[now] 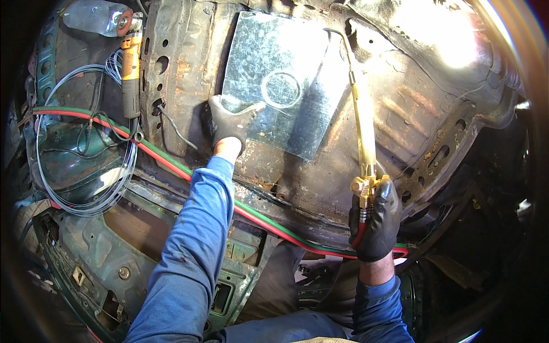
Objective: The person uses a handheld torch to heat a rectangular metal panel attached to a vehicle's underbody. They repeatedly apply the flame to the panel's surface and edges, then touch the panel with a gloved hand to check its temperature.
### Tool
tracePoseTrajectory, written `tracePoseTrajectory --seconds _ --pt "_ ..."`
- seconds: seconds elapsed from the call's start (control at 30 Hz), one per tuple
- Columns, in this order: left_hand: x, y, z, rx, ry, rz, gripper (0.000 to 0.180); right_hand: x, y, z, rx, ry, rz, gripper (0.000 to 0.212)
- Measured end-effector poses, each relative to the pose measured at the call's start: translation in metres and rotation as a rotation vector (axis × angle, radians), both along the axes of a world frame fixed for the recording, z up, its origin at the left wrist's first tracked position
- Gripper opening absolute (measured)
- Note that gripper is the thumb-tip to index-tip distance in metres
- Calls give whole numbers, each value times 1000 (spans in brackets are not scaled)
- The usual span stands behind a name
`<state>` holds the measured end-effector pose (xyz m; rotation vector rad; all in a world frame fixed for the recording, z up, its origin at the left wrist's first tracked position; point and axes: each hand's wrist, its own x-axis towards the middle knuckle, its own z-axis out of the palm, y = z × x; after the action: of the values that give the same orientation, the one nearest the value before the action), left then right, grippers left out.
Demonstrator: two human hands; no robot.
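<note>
My left hand (pixel 231 123), in a grey and black glove, lies at the lower left edge of a flat, shiny sheet metal piece (pixel 246 63). Its thumb and fingers are spread, with nothing gripped. A thin pale ring (pixel 266 86) shows on the sheet; whether it is drawn or a loose loop I cannot tell. My right hand (pixel 380 220), in a black glove, is closed around the valve end of a brass gas torch (pixel 364 126). The torch points away from me, and its bent tip is at the sheet's far right corner. I can make out no flame.
Red and green twin hoses (pixel 274 230) run across below the sheet. At left lie an orange and grey angle grinder (pixel 131 63), a clear plastic bottle (pixel 94 17) and a coil of grey wire (pixel 86 210). Beneath is a rusty, ribbed car body panel (pixel 394 114) with holes.
</note>
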<state>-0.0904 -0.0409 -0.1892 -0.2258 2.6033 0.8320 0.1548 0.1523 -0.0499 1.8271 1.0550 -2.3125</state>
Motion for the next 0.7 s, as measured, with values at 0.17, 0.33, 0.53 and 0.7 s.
tracePoseTrajectory --seconds 0.17,0.33,0.53,0.7 --pt "0 3 1 -24 -9 14 83 -1 -1 1 9 -10 2 61" --pt "0 1 1 9 -12 10 82 -1 0 2 14 -5 3 62" --pt "1 3 2 54 -19 28 81 -4 0 2 30 7 0 62" --pt "1 1 -1 39 -15 23 81 0 -1 -1 8 13 -2 62"
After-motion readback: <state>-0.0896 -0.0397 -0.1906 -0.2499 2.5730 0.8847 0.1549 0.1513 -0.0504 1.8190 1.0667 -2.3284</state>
